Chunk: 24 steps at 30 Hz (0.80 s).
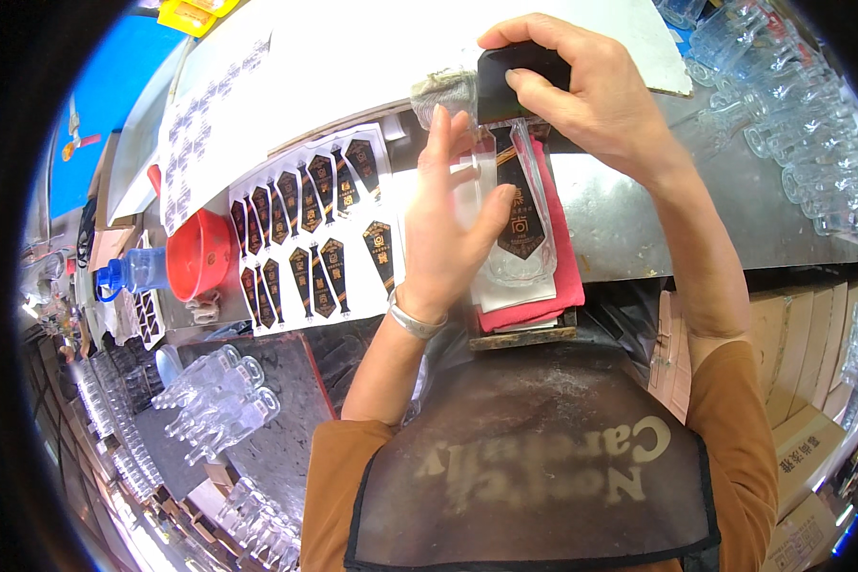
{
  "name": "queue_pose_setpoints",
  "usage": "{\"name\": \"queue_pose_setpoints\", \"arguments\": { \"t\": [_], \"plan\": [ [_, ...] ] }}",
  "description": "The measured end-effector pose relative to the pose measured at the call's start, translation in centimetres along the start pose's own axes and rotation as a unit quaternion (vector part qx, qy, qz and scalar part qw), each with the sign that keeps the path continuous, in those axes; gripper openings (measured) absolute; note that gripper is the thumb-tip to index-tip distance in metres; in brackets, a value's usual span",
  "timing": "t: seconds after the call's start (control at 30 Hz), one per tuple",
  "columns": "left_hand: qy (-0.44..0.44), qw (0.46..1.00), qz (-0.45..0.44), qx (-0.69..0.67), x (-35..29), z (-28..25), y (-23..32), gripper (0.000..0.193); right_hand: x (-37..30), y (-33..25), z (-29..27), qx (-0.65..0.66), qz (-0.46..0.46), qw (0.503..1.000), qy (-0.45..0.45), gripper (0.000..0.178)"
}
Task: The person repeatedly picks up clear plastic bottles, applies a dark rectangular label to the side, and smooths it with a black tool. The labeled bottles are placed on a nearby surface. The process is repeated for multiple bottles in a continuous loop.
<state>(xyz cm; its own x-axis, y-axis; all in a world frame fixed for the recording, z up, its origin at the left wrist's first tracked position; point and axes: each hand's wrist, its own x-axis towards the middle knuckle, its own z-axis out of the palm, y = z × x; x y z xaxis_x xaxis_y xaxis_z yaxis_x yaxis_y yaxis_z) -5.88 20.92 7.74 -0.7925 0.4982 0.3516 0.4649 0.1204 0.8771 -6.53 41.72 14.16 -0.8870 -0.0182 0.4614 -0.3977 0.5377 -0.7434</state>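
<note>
A clear glass bottle [536,270] lies on a folded red cloth [564,234] and white sheets on a small stand in front of me. On the bottle is a black tie-shaped label [522,229]. My right hand [591,91] grips a black block [505,88] at the bottle's far end. My left hand [445,224] is beside the bottle's left side, fingers stretched and thumb apart; whether it touches the glass I cannot tell. A greyish cloth bundle [443,91] lies just beyond its fingertips. To the left is a white sheet of tie-shaped labels [316,214], with some gaps in its rows.
A red bowl [198,255] and a blue-capped jug [141,271] stand at the left. Many clear bottles [801,124] are at the right; several more [221,400] lie at lower left. Cardboard boxes [782,343] stand at lower right. A bright white board [353,57] spans the far side.
</note>
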Motion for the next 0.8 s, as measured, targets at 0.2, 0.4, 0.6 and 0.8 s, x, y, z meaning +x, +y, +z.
{"name": "queue_pose_setpoints", "arguments": {
  "t": [0.2, 0.4, 0.6, 0.8],
  "plan": [
    [0.011, 1.0, -0.006, -0.014, -0.2, -0.1, 0.0, 0.086, -1.7, -1.7, 0.1, -0.043, -0.021, 0.997, 0.061, 0.025],
    [0.089, 0.969, -0.154, -0.169, -0.1, -2.1, -0.3, 0.042, -7.8, -4.5, 0.0, 0.014, -0.1, 0.991, -0.084, 0.036],
    [0.011, 0.959, -0.262, -0.109, 2.8, -1.1, 1.2, 0.063, -5.3, -1.8, 0.5, 0.034, 0.143, 0.981, 0.13, 0.025],
    [-0.022, 0.959, -0.281, -0.043, 4.7, -0.9, 1.4, 0.068, -5.9, -0.4, 0.9, 0.045, 0.178, 0.967, 0.178, 0.026]
  ]
}}
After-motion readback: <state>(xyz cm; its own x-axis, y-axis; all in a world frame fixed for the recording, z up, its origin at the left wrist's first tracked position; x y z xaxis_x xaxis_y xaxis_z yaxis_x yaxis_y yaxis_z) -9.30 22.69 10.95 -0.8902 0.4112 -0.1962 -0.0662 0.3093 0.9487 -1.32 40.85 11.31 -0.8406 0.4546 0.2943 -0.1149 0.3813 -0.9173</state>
